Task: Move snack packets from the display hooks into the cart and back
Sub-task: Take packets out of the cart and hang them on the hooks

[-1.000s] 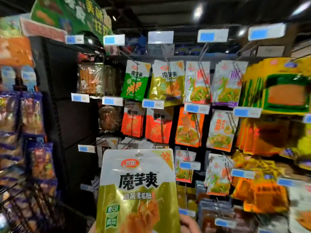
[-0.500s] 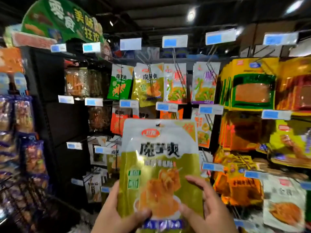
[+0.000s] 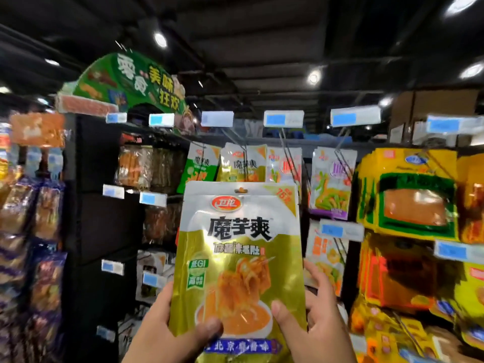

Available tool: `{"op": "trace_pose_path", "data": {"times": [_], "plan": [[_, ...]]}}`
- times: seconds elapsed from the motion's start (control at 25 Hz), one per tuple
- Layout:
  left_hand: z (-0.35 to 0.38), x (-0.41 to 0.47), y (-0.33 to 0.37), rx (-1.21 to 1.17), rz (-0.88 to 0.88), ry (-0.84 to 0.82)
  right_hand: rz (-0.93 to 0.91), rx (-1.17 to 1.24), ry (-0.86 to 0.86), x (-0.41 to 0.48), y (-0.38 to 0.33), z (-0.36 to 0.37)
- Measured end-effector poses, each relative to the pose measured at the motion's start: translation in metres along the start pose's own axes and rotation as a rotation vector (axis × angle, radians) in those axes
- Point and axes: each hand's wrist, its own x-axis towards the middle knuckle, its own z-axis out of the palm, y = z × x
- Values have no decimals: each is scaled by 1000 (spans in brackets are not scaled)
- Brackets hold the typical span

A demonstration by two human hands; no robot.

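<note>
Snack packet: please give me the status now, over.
Left hand and right hand both grip the gold snack packet at its bottom corners. Packet upright before the matching hung packets, not yet hooked. Nothing seen in the way.

Snack packet [image 3: 237, 258] bottom below frame edge

Ceiling was dark; light came from small round spotlights [image 3: 160, 40] overhead, blown out white. Shelves were lit unevenly, and the black side panel [image 3: 104, 218] sat in shadow. Gold packet [image 3: 237, 258] in front read sharp, with foil sheen on its lower half. Left-edge packs [image 3: 23, 218] smeared. Yellow packs [image 3: 416, 195] at right looked blocky and glared. Edges bowed, wide-angle.
</note>
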Motion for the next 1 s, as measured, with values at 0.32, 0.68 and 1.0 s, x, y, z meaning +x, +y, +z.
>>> {"op": "trace_pose_path", "data": {"times": [0.32,0.68,1.0], "plan": [[-34,159,-7,48,118,46,-1,-126,22,157,-18,55],[-54,278,-1,-65,145,-20,-114,-158,21,270,-30,82],[-47,303,-3,-117,183,37,-212,-147,-45,313,-30,79]]}}
